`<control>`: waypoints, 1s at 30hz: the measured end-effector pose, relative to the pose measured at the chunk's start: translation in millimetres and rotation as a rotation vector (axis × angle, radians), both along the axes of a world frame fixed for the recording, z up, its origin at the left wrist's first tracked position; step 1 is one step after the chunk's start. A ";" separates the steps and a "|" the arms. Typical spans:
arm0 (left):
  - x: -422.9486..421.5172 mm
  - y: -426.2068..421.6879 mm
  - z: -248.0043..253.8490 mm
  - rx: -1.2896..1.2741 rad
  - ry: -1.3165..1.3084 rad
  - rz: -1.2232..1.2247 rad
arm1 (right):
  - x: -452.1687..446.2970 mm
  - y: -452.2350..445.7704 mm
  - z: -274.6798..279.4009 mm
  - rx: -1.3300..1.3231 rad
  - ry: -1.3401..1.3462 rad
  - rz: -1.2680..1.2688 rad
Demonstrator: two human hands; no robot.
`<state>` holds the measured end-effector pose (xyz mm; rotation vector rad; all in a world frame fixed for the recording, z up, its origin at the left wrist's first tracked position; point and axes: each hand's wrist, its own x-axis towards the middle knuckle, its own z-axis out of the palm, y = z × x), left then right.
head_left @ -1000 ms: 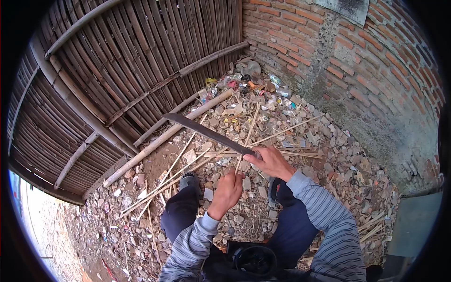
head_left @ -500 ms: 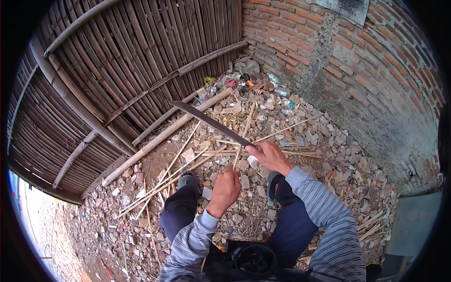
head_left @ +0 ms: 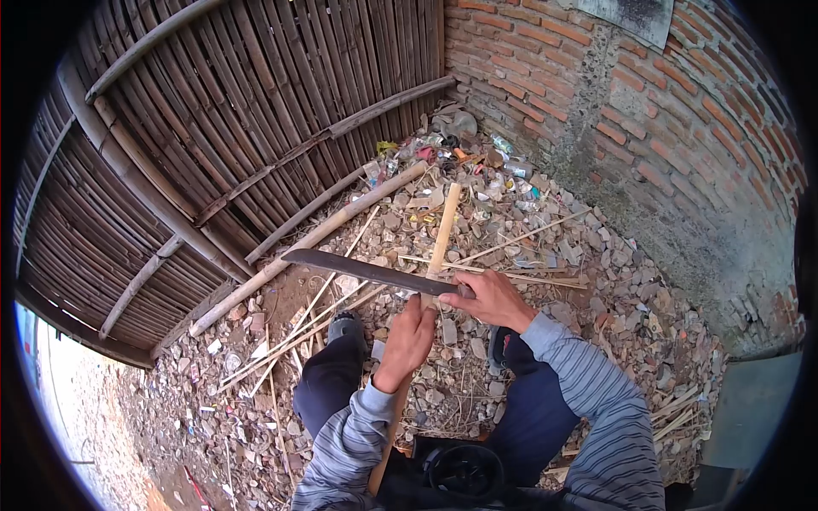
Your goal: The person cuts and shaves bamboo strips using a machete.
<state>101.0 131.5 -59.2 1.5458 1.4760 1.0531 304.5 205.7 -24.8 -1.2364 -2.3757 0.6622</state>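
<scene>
My right hand (head_left: pixel 492 298) is wrapped round the handle of a machete (head_left: pixel 366 271). Its long dark blade points left and lies across a pale bamboo strip (head_left: pixel 445 228), just beyond my left hand. My left hand (head_left: pixel 406 342) is closed on that strip, which runs from under my left forearm up toward the rubble ahead. The broad flat face of the strip shows now. Several thin bamboo strips (head_left: pixel 298 341) lie on the ground to the left, and more strips (head_left: pixel 545 279) lie beyond my right hand.
A bamboo fence (head_left: pixel 281 94) stands at the left and a brick wall (head_left: pixel 665 170) at the right. A thick bamboo pole (head_left: pixel 315 243) lies along the fence's foot. Stones and litter (head_left: pixel 503 170) cover the ground. My shoes (head_left: pixel 345 328) are planted either side of the strip.
The machete has swung nearer to me and its blade lies more level. The bamboo strip has turned from its narrow edge to its broad face and now extends back under my left forearm.
</scene>
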 end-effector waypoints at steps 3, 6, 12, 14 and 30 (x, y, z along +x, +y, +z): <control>1.0 -1.6 1.4 -0.072 -0.077 -0.033 | 3.0 2.2 -8.4 0.009 0.023 0.006; 2.7 -3.8 10.6 -0.269 -0.340 -0.067 | 1.3 -1.0 -6.6 0.037 0.050 0.030; 4.7 2.3 -6.8 -0.303 -0.391 -0.117 | -1.8 -0.8 -13.1 0.121 0.042 0.073; 11.9 1.8 -17.7 0.023 -0.271 -0.029 | -1.9 1.7 -14.2 0.113 0.039 0.071; 0.5 -1.9 -10.4 -0.041 -0.211 -0.106 | 2.2 4.9 -14.3 0.187 0.034 -0.003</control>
